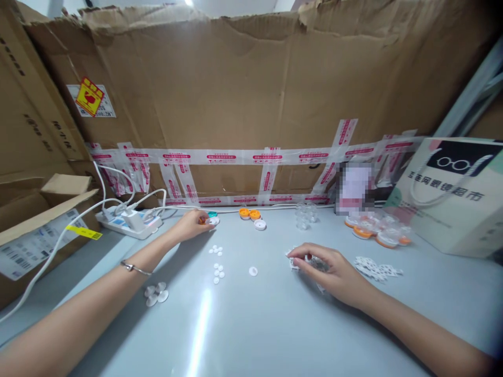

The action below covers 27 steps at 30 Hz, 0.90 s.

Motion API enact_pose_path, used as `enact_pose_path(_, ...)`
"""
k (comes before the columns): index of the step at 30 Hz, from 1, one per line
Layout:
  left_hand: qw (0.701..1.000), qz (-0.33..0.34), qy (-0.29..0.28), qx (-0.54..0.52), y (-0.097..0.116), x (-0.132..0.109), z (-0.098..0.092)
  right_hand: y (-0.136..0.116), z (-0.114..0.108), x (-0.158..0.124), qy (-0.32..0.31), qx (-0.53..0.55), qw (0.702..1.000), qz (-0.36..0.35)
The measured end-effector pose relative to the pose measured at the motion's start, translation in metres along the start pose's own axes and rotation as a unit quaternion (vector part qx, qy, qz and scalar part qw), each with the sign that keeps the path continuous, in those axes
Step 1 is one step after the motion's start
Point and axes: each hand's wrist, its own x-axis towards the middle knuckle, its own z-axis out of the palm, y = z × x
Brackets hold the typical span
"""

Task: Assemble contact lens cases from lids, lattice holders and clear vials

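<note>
My left hand [191, 225] reaches to the back left, its fingers closed at the edge of a white round cap [214, 221]. A teal cap [212, 214] lies just behind it, and something orange shows by the fingers. My right hand [326, 269] is at the right of centre, thumb and forefinger pinched at small white plastic parts [293, 258] on the table; clear pieces lie partly hidden under its palm. Between the hands lie two orange caps [250, 213], a white round cap [260, 224], a small white disc [253, 271] and several tiny white discs [218, 272].
Clear round discs [156, 294] lie front left. Clear cups [306, 214], orange-based clear domes [379, 230] and white link-like parts [377, 268] lie to the right. A power strip [131, 222], open carton [47, 235], phone-like object [354, 187] and paper bag [451, 209] stand around; cardboard [243, 94] walls the back.
</note>
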Motion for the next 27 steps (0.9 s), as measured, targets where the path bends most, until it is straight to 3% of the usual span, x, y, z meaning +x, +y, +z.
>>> enact_pose_path(4,1.000,-0.006,0.013,-0.017,0.007,0.002,-0.003,0.000,0.001,0.000,-0.006,0.001,1.000,-0.003)
enact_pose_path(7,0.998,0.012,0.022,-0.050,0.029,-0.010,-0.005,-0.001,0.002,0.000,-0.004,0.002,1.000,-0.005)
enact_pose_path(12,0.978,0.129,-0.068,-0.152,0.086,-0.047,0.003,-0.002,0.005,0.000,-0.015,0.008,1.000,-0.013)
enact_pose_path(15,0.969,0.161,-0.104,-0.156,0.106,-0.061,0.010,-0.003,0.005,-0.001,-0.021,0.013,1.000,-0.019)
enact_pose_path(20,0.973,0.166,-0.115,-0.113,0.106,-0.062,0.019,-0.006,0.005,-0.002,-0.028,0.010,0.999,-0.026)
enact_pose_path(27,0.972,0.171,-0.117,-0.111,0.101,-0.061,0.027,-0.007,0.017,0.006,-0.072,-0.021,0.993,-0.096)
